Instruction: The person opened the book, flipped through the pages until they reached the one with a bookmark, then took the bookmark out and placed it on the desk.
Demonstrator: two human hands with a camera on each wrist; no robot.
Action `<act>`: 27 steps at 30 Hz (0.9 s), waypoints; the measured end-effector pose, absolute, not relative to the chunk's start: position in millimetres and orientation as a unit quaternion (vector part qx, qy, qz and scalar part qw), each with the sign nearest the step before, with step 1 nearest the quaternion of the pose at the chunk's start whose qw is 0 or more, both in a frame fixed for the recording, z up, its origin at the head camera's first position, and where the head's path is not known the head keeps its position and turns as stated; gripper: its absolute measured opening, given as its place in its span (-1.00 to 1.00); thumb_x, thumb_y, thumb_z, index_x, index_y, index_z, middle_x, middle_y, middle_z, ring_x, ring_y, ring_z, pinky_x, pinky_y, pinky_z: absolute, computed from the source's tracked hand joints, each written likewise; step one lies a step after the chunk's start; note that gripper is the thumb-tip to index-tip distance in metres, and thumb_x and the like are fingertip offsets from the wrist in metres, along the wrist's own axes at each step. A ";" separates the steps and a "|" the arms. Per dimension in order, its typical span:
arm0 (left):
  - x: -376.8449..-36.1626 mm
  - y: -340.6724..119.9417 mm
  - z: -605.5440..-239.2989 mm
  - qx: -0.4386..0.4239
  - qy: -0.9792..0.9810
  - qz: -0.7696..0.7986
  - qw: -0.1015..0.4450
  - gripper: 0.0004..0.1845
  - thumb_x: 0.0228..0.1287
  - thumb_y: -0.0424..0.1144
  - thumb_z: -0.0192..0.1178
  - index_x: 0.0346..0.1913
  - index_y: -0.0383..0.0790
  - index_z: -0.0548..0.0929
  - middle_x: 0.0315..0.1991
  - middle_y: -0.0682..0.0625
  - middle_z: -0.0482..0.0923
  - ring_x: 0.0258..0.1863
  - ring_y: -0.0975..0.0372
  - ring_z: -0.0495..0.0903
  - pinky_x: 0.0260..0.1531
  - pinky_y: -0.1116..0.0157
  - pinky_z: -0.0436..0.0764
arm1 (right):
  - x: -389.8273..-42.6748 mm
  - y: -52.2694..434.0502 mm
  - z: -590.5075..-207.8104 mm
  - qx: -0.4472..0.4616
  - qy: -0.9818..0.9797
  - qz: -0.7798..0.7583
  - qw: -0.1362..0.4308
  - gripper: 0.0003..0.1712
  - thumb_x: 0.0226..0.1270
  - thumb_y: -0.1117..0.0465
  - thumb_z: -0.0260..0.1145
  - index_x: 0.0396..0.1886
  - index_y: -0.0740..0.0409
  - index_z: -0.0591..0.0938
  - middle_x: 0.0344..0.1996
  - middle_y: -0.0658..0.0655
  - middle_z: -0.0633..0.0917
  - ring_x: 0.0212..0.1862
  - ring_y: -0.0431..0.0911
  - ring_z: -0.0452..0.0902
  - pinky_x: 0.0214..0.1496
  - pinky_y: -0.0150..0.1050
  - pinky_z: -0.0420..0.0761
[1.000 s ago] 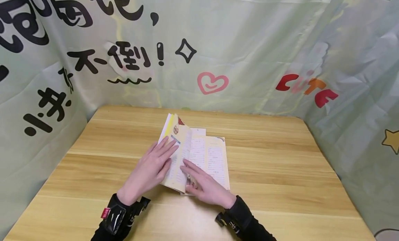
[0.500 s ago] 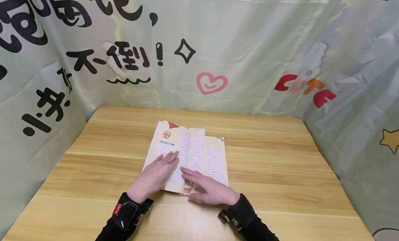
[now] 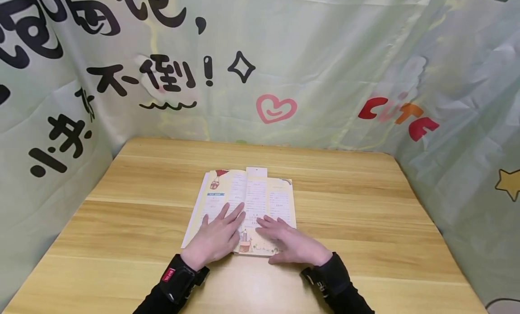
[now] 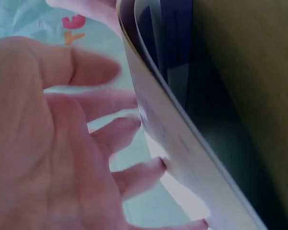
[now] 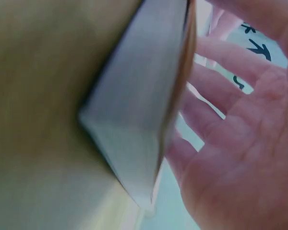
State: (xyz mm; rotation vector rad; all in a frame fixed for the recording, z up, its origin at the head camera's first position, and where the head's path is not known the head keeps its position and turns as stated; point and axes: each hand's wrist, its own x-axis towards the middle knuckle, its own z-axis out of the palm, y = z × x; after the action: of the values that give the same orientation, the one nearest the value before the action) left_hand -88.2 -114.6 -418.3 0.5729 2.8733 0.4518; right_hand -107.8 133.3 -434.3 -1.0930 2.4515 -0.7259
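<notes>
An open book (image 3: 256, 192) with printed, illustrated pages lies on the table, seen in the head view. My left hand (image 3: 217, 237) rests with spread fingers over the left page near the middle fold; in the left wrist view its fingertips press on the page (image 4: 158, 124). Across the lower right page lies my right hand (image 3: 290, 242), fingers extended and slightly bent. The right wrist view has the thick page block (image 5: 134, 91) from the side, with the right hand's fingers along the top page. A pale strip (image 3: 257, 171) sticks out beyond the book's top edge.
The wooden table (image 3: 345, 201) surrounds the book. A pale fabric sheet (image 3: 325, 57) with printed characters, a pink heart and a star hangs behind the table and along both sides.
The left page, raised and slanted a second ago, has come down flat to the left. My left hand has moved toward the fold, and my right hand has shifted right.
</notes>
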 end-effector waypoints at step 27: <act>-81.5 -102.6 -423.5 0.232 0.955 0.168 0.074 -0.24 0.42 0.06 0.19 0.41 -0.50 0.36 0.57 -0.28 0.13 0.59 -0.07 0.14 0.54 0.01 0.28 | -109.0 156.8 -420.5 -0.362 0.871 -0.268 0.195 -0.63 0.26 0.03 0.46 0.03 0.04 0.76 0.42 0.09 0.51 0.52 0.16 0.30 0.52 0.35 0.22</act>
State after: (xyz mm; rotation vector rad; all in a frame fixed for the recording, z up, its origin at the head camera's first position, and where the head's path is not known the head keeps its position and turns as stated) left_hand -81.5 -102.6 -423.5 0.6965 2.8667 0.5044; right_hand -109.0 156.8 -420.5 -1.0146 2.4426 -0.7515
